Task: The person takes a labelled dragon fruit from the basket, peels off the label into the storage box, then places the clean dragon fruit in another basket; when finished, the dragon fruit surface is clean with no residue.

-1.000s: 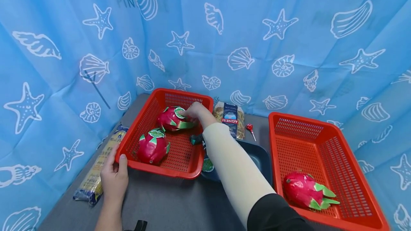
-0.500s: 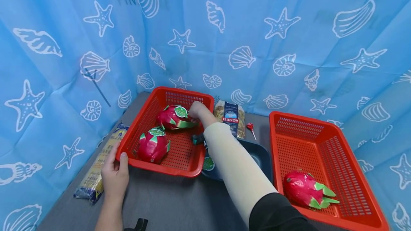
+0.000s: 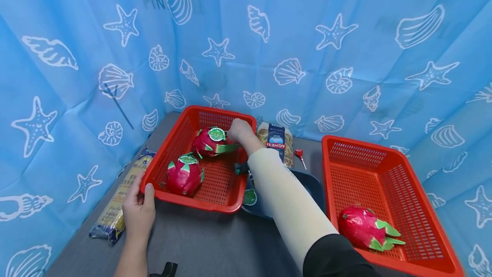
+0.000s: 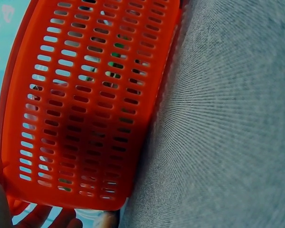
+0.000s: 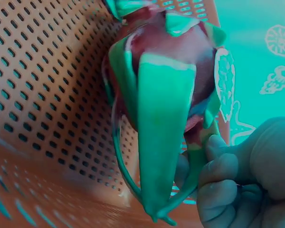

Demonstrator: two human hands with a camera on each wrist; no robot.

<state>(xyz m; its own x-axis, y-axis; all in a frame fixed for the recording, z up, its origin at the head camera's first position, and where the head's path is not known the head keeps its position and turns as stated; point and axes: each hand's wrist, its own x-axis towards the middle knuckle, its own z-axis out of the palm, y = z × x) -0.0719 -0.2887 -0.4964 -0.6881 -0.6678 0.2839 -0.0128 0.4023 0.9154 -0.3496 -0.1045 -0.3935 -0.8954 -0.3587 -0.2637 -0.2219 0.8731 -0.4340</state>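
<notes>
The right hand has moved from the far fruit's sticker to its leafy end, and this fruit has shifted slightly toward the left basket's right edge. That hand pinches a leaf; the left hand grips the basket's near-left corner. The near fruit lies by that corner, another fruit near the right basket's near edge.

- right hand: fingertips hidden, head view
- dark tray: partly behind pale sleeve
- left hand: cropped, left wrist view
- yellow packet: print too small
- black object: cut at bottom edge
</notes>
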